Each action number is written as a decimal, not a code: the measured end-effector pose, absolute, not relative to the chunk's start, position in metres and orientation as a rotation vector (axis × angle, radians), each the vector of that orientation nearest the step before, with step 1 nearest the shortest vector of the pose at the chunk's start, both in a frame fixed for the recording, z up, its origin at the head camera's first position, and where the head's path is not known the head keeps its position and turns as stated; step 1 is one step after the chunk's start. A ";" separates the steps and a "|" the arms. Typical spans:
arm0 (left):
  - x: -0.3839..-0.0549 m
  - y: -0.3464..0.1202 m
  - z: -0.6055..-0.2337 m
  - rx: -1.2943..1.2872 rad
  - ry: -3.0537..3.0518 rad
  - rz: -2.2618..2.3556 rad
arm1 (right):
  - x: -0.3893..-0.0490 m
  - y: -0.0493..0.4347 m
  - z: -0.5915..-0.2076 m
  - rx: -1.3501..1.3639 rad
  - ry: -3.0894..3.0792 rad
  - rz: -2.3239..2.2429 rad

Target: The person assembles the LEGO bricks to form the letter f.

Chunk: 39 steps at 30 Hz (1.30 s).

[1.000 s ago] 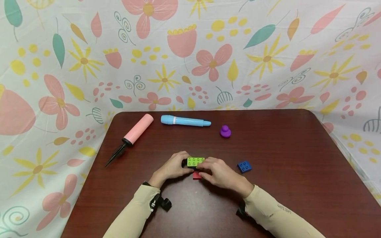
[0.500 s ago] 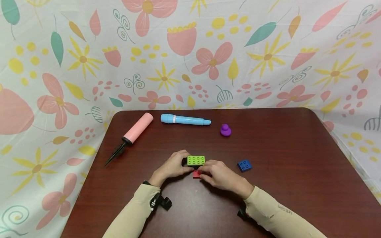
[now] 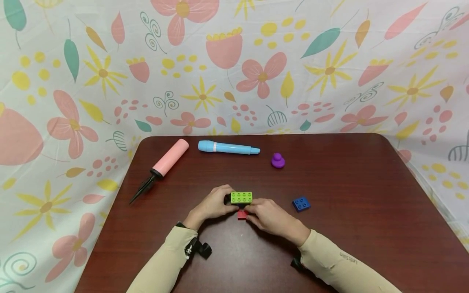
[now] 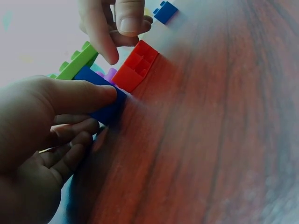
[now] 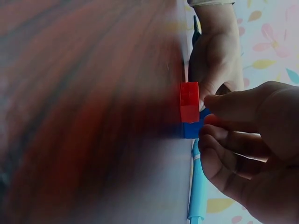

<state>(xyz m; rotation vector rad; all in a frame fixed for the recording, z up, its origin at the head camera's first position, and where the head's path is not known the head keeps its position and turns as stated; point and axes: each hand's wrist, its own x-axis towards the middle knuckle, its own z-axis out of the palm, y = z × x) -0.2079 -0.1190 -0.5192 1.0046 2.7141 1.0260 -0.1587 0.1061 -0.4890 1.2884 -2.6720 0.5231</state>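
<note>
In the head view my left hand [image 3: 214,203] grips a stack from its left side. On top is a lime-green toy building brick [image 3: 241,197]; under it, a blue brick [image 4: 108,111] has my left thumb pressed along its side. A red brick [image 3: 242,215] stands on its side against the near face of the stack, its hollow underside showing in the left wrist view. Close at the red brick's right is my right hand [image 3: 275,217], thumb and fingers loosely bent. A small gap shows between its fingertips and the red brick [image 5: 189,102] in the right wrist view.
To the right lies a separate small blue brick [image 3: 301,204]. Farther back are a purple knob-shaped toy [image 3: 277,160], a light-blue tube [image 3: 229,148] and a pink hand pump [image 3: 170,158]. A floral cloth [image 3: 234,81] hangs behind the dark wooden table [image 3: 348,175].
My right fingers have come off the right end of the green brick and shifted down to the right side of the red brick. My left hand keeps its grip.
</note>
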 end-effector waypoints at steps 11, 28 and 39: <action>-0.208 -0.119 -0.522 1.010 2.714 1.046 | -0.158 0.102 -0.491 1.247 -2.769 0.444; -0.206 -0.119 -0.516 1.005 2.714 1.037 | -0.156 0.103 -0.488 1.258 -2.817 0.659; -0.207 -0.119 -0.516 0.988 2.704 1.045 | -0.156 0.104 -0.487 1.328 -2.812 0.717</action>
